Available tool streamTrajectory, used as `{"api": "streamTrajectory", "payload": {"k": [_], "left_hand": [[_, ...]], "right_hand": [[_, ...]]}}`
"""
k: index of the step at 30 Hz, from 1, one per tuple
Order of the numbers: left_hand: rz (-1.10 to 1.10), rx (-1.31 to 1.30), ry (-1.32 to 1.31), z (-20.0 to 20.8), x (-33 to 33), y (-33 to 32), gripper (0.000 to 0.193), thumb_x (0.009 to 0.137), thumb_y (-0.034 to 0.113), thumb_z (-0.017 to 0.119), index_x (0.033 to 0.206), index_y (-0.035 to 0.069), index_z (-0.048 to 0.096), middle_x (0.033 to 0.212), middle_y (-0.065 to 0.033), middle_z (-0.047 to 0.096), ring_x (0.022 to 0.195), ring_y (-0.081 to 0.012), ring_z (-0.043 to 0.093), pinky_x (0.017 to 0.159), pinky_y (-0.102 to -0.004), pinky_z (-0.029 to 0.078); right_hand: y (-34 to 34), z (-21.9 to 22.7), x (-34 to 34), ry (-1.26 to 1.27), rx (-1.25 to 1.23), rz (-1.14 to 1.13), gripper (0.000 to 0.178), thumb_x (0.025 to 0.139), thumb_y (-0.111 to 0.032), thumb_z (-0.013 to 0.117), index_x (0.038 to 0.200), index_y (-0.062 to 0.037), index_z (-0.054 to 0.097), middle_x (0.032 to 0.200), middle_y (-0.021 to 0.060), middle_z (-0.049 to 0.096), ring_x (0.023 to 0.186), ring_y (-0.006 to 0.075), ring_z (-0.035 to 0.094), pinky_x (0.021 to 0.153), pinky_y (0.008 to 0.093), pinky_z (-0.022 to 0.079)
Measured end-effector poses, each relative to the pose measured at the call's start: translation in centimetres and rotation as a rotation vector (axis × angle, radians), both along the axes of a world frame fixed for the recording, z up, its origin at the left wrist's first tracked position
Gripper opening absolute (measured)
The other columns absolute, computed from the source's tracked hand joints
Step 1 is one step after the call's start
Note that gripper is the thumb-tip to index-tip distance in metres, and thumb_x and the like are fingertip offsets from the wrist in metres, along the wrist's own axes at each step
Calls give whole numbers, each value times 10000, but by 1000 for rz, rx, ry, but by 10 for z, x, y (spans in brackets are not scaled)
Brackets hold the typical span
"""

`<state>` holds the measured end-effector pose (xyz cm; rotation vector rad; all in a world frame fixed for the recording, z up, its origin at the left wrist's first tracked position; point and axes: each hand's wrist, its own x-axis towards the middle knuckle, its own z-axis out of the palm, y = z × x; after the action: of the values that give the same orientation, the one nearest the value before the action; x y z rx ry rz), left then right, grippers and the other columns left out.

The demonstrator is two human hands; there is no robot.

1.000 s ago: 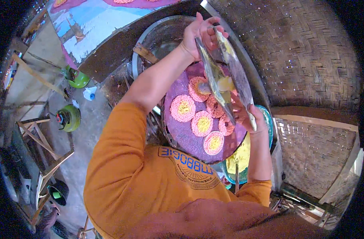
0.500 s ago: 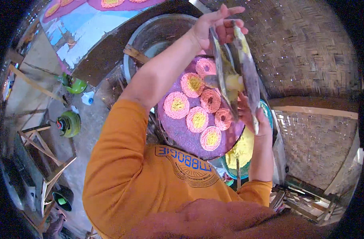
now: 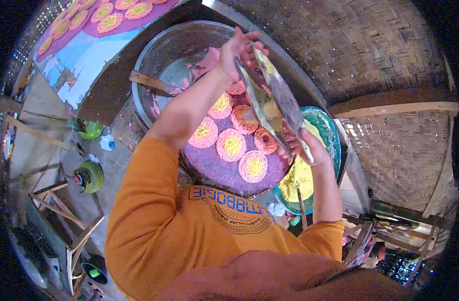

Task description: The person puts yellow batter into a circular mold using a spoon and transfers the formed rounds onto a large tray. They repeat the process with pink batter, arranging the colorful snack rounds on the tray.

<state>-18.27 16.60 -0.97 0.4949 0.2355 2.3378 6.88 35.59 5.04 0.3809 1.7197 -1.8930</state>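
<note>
My left hand grips the far end of a wooden hand press, two long stained boards set side by side with yellow dough between them. Around its near end, my right hand is closed. The press hangs tilted over a round purple mat. On that mat lie several lacy pink noodle discs, most with yellow strands in the middle. A disc beside the press shows little or no yellow. The press and my left forearm hide part of the mat.
Behind the mat stands a large metal basin with pink dough and a wooden paddle. At the right, a green tub holds yellow dough and a stick. Finished-looking discs lie far left. A woven wall borders the right.
The press and both hands sit further left in the picture, and the whole view has shifted. One pink disc near the press now carries yellow strands in its middle.
</note>
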Motion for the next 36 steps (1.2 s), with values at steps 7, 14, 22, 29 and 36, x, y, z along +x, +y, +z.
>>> {"api": "streamTrajectory", "payload": {"k": [7, 14, 22, 29, 36], "left_hand": [[122, -143, -107, 2, 17, 5, 537, 805, 579, 471, 1035, 98, 529, 733, -38, 576, 800, -249, 618, 503, -267, 456], [-46, -88, 248, 69, 8, 24, 600, 828, 567, 434, 1220, 113, 451, 832, -77, 606, 906, -280, 601, 717, -332, 491], [-129, -53, 47, 22, 59, 74, 678, 817, 606, 409, 1249, 84, 414, 775, -74, 604, 823, -275, 613, 528, -255, 444], [-90, -112, -62, 14, 63, 69, 530, 819, 571, 452, 1067, 107, 517, 679, -21, 539, 721, -223, 583, 441, -260, 398], [-92, -167, -101, -2, 72, 67, 534, 787, 610, 471, 1000, 122, 505, 660, -30, 543, 699, -238, 592, 447, -251, 376]], "right_hand": [[-10, 8, 6, 70, 213, 9, 705, 751, -596, 531, 1163, -26, 472, 873, 99, 609, 728, 222, 610, 645, 308, 481], [1, 3, 28, 172, 23, -136, 709, 811, -586, 461, 1260, -41, 396, 1066, 104, 563, 878, 211, 588, 748, 329, 471], [20, 26, 79, 13, 84, -218, 684, 852, -576, 370, 1262, -29, 397, 1056, 152, 564, 871, 245, 590, 723, 340, 469], [22, 3, 76, 35, 179, -206, 656, 825, -626, 383, 926, -16, 602, 743, 65, 618, 592, 144, 572, 549, 246, 447], [28, 8, 83, 21, 265, -96, 637, 839, -603, 374, 968, -15, 583, 815, 88, 613, 665, 178, 591, 585, 277, 463]]}}
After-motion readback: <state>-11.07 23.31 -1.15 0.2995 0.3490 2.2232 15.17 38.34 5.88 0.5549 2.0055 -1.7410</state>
